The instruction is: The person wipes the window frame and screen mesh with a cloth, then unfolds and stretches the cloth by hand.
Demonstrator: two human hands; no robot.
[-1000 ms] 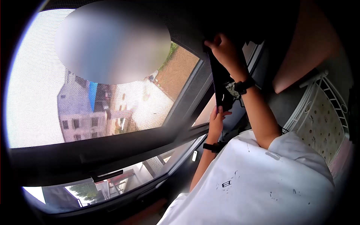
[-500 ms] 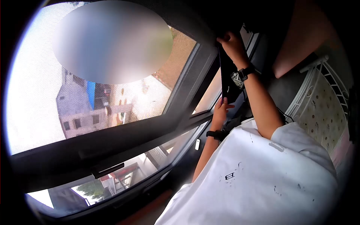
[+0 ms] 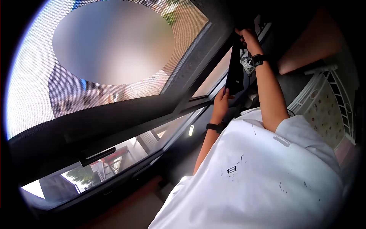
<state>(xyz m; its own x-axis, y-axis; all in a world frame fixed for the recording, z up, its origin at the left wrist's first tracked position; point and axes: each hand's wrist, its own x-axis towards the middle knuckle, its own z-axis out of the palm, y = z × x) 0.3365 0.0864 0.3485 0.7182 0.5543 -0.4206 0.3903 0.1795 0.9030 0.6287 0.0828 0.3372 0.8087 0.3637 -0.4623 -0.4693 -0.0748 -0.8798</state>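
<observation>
A piece of black cloth is stretched between my two hands beside the window frame. My right hand, with a black watch on its wrist, grips the cloth's upper end with closed fingers. Lower down, my left hand pinches the cloth's edge between thumb and fingers; a black band circles that wrist. What kind of cloth item it is does not show in the dark. Just past my right wrist is a crumpled, shiny, clear-looking thing, partly hidden.
To the left is a large window with a mesh screen and dark frame; buildings show outside. A small white object lies near the lower frame. On the right stand a white metal bed frame and a brownish panel.
The view has shifted, so the window scene sits lower left. Both hands keep hold of the black cloth, which now looks straighter and narrower between them.
</observation>
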